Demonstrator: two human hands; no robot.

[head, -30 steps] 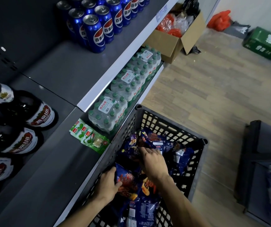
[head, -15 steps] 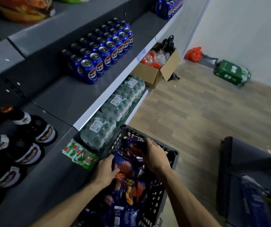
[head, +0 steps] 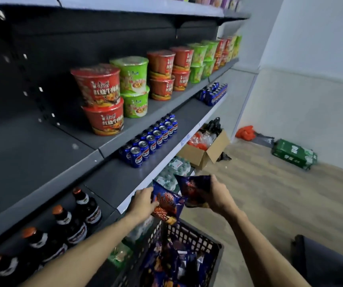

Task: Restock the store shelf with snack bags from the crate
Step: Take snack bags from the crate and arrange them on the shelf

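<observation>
With both arms raised above the crate [head: 189, 243], we hold one snack bag in each hand. Our left hand [head: 143, 200] grips the left bag [head: 166, 205] by its edge, fingers curled round it; the bag is dark blue with orange print and hangs tilted over the crate's far rim. Our right hand [head: 218, 193] grips the right bag [head: 193, 189], thumb on its top edge; it is also dark blue, and its lower corner touches or overlaps the left bag. Both bags sit in the air just in front of the shelf edge [head: 145, 183], not yet on any shelf. More bags [head: 172, 268] of the same kind lie piled in the black lattice crate below.

Shelf contents, top to bottom: noodle cups [head: 102, 100] in red and green, stacked two high; blue cans [head: 150, 141] in rows; dark bottles [head: 71, 222] with orange caps lying at the lower left. Water packs [head: 176, 166] sit on the lowest level behind the bags. Floor: open carton [head: 205, 152], green pack [head: 294, 153] near the wall.
</observation>
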